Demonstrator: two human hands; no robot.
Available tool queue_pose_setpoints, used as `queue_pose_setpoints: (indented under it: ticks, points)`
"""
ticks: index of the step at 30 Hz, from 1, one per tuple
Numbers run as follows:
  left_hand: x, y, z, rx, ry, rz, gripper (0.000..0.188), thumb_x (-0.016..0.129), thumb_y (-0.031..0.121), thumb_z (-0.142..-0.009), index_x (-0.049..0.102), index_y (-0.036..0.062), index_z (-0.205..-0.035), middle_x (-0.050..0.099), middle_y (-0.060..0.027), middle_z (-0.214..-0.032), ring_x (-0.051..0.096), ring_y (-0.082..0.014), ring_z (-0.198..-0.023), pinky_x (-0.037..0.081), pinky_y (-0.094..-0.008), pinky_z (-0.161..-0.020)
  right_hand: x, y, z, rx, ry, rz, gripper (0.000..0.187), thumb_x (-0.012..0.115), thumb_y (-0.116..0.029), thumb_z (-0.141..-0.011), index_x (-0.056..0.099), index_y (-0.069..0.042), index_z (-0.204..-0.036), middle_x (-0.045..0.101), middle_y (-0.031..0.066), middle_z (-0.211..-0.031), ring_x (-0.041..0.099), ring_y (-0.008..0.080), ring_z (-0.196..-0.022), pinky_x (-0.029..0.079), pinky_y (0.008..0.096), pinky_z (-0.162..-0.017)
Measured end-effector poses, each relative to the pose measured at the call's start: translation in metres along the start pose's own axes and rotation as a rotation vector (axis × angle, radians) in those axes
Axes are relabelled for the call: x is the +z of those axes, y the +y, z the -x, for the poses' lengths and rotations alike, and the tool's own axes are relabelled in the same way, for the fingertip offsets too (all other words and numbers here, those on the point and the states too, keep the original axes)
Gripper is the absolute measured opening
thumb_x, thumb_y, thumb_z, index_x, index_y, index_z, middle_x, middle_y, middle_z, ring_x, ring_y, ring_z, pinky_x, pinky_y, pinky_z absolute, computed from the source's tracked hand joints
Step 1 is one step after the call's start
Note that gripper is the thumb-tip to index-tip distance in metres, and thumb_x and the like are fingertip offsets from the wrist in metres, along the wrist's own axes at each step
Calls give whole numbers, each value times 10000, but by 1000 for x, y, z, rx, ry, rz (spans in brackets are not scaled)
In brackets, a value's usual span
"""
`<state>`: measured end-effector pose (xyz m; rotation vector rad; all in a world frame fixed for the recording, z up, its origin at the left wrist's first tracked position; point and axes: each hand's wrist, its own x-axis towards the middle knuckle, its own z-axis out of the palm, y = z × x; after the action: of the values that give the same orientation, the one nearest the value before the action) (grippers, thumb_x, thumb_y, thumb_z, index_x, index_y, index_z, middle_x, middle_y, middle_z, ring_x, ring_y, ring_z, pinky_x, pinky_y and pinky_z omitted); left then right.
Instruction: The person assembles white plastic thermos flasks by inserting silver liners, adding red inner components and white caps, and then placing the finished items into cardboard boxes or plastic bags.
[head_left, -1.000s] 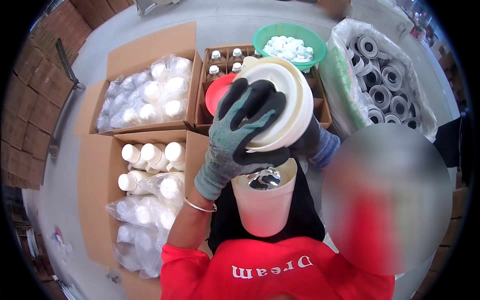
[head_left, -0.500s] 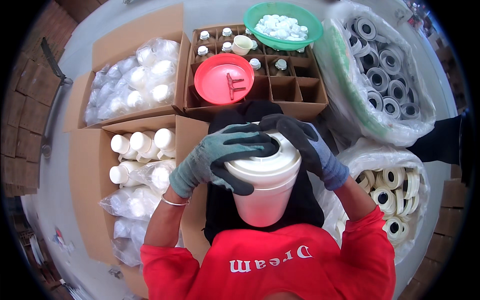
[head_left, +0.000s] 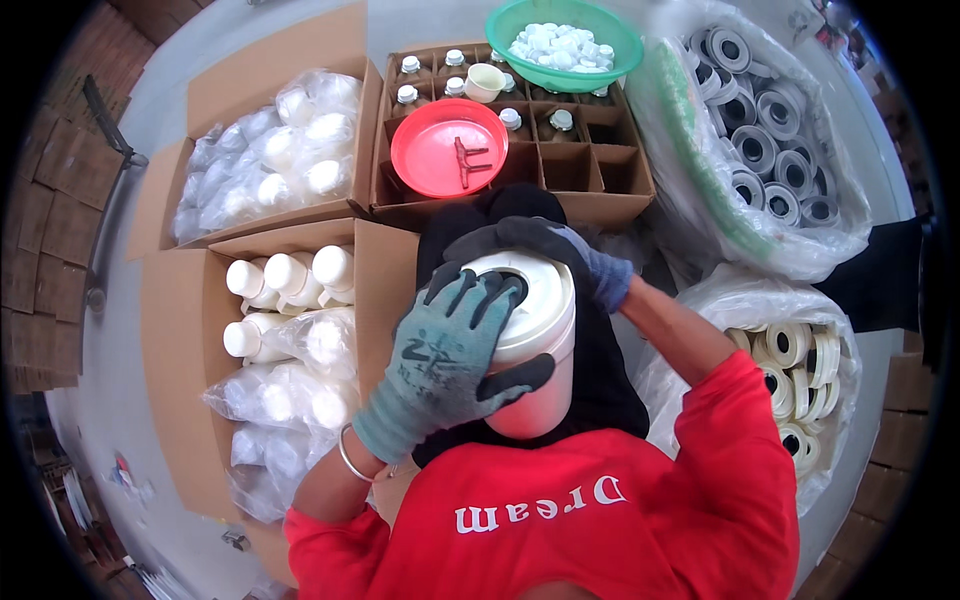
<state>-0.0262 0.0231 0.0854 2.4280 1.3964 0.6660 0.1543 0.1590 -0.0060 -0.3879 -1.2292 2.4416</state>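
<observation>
Upright between my thighs stands a white, slightly tapered plastic canister [head_left: 541, 400]. On its top sits a white ring-shaped lid [head_left: 546, 297] with a dark central opening, partly covered by fingers. My left hand [head_left: 440, 345], in a teal and dark-grey glove, grips the lid's left side, fingers over the top and thumb along the near side. My right hand [head_left: 545, 243], in a blue and dark-grey glove, is wrapped round the far and right edge of the lid. Some of its fingertips are hidden behind the lid.
Left, open cartons [head_left: 175, 380] hold white jugs, many bagged. Ahead, a divided carton [head_left: 612, 205] holds capped bottles, a red basin [head_left: 425, 180] with a dark-red T-shaped piece, and a green basin [head_left: 632, 60] of white caps. Right, plastic-lined sacks [head_left: 690, 170] hold ring-shaped lids.
Both hands have swung round the lid: the left toward me along its near left side, the right to its far edge. The canister has shifted slightly left and toward me.
</observation>
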Motion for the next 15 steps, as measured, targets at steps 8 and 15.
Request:
queue_pose_setpoints:
  ticks: [8,15]
  points:
    - [15,29,14,-219,213,-92,699,779,378,-699,550,9,-1247,592,-201,-1194,558,-386,-1111,411,-466,-986,27,-30,-28,-398,-436,1085,405,529,-101,-871,568,-39,-1269,606,165,-1235,600,300,-1108,480,370,-947]
    - [28,-22,17,-13,258,509,401,579,266,-845,660,13,-1146,665,-183,-1118,600,-365,-1106,427,-451,-996,27,-41,16,124,14,702,442,589,-324,-952,570,-25,-1277,648,73,-1156,580,144,-1060,499,314,-888]
